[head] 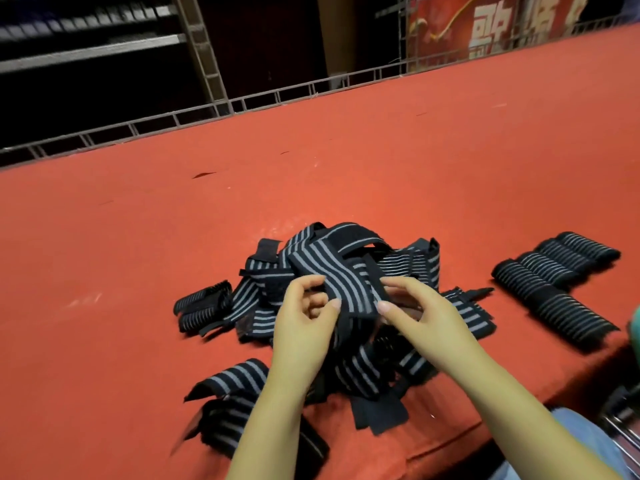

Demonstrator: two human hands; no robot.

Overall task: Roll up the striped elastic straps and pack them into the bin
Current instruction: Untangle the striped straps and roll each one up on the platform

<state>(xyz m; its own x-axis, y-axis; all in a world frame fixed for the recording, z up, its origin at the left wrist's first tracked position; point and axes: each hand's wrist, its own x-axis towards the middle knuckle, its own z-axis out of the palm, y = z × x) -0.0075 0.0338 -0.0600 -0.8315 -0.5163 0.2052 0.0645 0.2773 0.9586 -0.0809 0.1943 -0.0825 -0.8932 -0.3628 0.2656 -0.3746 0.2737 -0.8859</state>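
A heap of loose straps (332,282) lies on the surface (138,237) at the lower middle of the frame. Both hands (349,317) meet over its near side. Rolled straps (561,285) lie in a row at the right edge, well apart. A railing (207,112) runs behind, across the upper frame.

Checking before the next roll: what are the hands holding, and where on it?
Both hold one striped strap above the pile: the left hand pinches its left edge, the right hand its right edge near the end.
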